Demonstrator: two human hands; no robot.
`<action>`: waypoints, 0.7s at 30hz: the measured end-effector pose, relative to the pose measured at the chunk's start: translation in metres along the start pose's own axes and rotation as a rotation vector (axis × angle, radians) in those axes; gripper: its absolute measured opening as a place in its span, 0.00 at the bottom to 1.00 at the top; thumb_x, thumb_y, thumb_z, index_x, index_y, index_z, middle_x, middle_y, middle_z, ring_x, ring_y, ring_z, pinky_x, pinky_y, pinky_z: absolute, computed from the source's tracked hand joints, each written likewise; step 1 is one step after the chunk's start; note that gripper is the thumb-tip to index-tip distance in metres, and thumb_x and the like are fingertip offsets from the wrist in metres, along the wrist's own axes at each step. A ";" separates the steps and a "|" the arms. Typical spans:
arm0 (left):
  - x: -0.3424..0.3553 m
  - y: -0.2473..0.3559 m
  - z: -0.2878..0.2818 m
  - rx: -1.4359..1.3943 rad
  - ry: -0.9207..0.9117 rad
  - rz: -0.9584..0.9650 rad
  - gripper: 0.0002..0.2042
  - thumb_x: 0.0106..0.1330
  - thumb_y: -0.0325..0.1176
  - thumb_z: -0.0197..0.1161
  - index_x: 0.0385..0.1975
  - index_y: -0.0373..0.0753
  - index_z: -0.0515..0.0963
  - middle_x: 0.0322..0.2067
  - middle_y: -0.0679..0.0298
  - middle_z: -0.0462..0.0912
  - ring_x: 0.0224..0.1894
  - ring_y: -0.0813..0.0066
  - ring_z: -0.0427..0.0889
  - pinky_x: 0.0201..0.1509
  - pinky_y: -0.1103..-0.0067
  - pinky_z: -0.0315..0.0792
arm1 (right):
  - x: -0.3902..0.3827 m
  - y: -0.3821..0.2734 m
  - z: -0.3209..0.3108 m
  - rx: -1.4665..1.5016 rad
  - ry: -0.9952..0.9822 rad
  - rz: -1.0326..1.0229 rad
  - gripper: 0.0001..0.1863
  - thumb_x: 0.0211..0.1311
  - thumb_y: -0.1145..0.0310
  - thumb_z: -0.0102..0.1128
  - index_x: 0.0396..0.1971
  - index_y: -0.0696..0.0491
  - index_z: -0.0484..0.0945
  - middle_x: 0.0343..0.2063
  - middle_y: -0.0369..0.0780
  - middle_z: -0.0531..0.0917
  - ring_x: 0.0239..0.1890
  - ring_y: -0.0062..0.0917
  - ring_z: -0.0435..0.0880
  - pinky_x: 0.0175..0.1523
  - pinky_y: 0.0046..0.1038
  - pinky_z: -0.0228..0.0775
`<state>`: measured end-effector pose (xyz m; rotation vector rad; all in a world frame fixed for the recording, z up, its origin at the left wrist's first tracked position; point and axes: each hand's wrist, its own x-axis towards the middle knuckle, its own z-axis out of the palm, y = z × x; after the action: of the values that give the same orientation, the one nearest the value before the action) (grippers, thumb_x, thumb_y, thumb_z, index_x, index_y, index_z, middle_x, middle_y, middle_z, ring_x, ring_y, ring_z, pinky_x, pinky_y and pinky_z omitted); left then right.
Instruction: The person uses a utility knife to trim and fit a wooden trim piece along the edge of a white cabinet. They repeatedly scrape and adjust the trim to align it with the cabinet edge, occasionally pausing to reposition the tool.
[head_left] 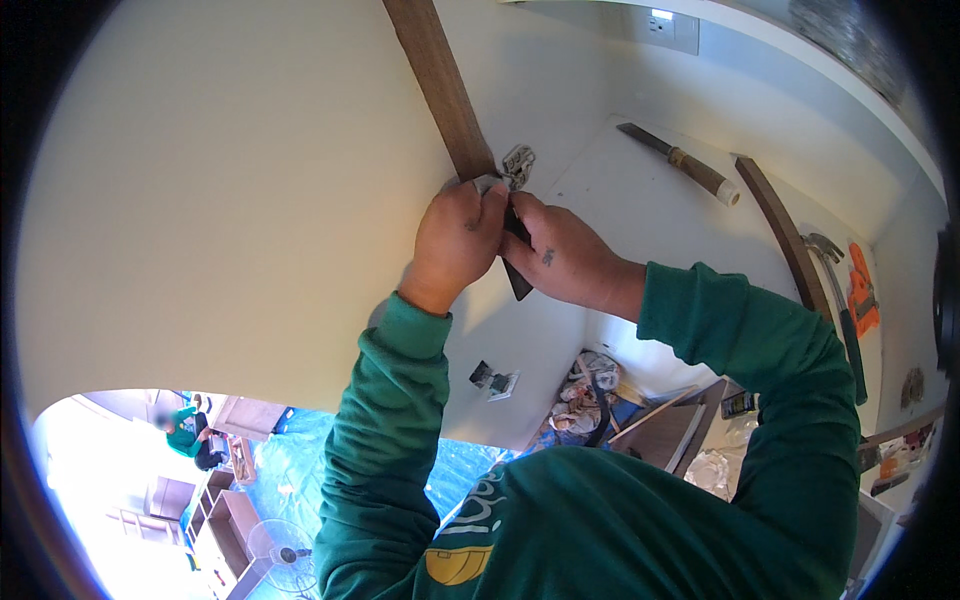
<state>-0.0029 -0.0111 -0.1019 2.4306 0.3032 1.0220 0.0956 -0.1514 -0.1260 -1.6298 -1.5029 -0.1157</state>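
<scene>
In the upper middle, a long brown wooden strip (435, 85) runs down the pale panel (220, 180) to my two hands. My left hand (455, 240) is closed at its lower end, thumb and fingers pinched on a small greyish piece I cannot clearly make out. My right hand (570, 255) is closed beside it, gripping a dark flat piece (517, 280) that pokes out below the fingers; whether it is a tool or part of the strip is unclear. Just above the fingertips, a metal hinge (519, 163) is fixed to the surface.
At right lie a knife (680, 165), a second strip (780, 215), a hammer (848, 330) and an orange tool (862, 290). Above is a wall socket (660, 30). Below are piled oddments (595, 400), blue sheeting (300, 460), a fan (285, 555) and another person (190, 440).
</scene>
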 end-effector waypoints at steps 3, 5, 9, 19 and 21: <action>0.004 0.006 -0.007 0.036 -0.037 0.015 0.19 0.71 0.39 0.62 0.22 0.30 0.76 0.23 0.41 0.79 0.29 0.38 0.79 0.33 0.54 0.72 | 0.001 -0.003 0.000 0.046 -0.010 0.036 0.16 0.71 0.67 0.61 0.47 0.62 0.69 0.27 0.54 0.84 0.31 0.51 0.86 0.36 0.44 0.78; 0.006 0.003 -0.005 0.041 -0.058 0.036 0.19 0.72 0.40 0.62 0.22 0.31 0.76 0.23 0.42 0.79 0.29 0.38 0.80 0.33 0.54 0.73 | 0.002 -0.002 -0.002 0.029 0.001 0.026 0.16 0.71 0.67 0.60 0.48 0.63 0.69 0.27 0.54 0.84 0.31 0.51 0.86 0.36 0.44 0.78; 0.015 0.002 -0.003 0.063 -0.101 0.054 0.20 0.73 0.41 0.60 0.23 0.31 0.77 0.23 0.42 0.79 0.29 0.38 0.80 0.34 0.53 0.73 | 0.006 -0.006 -0.009 0.003 -0.028 0.085 0.18 0.71 0.68 0.61 0.51 0.64 0.69 0.27 0.54 0.84 0.31 0.51 0.87 0.35 0.43 0.78; 0.001 0.000 -0.004 0.014 -0.049 0.088 0.17 0.73 0.38 0.60 0.26 0.29 0.78 0.25 0.43 0.78 0.31 0.39 0.79 0.34 0.54 0.72 | -0.001 0.003 0.002 0.025 0.016 0.018 0.20 0.70 0.69 0.61 0.53 0.64 0.67 0.29 0.54 0.85 0.33 0.52 0.86 0.37 0.45 0.78; 0.002 0.005 -0.007 0.018 -0.031 0.099 0.17 0.73 0.37 0.60 0.25 0.30 0.78 0.25 0.43 0.78 0.30 0.39 0.79 0.33 0.55 0.72 | 0.001 -0.001 -0.001 -0.004 -0.001 0.030 0.20 0.69 0.69 0.62 0.53 0.64 0.67 0.30 0.54 0.85 0.33 0.53 0.86 0.38 0.46 0.78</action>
<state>-0.0060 -0.0127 -0.0938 2.4964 0.1840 1.0266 0.0955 -0.1514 -0.1242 -1.6555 -1.4794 -0.1015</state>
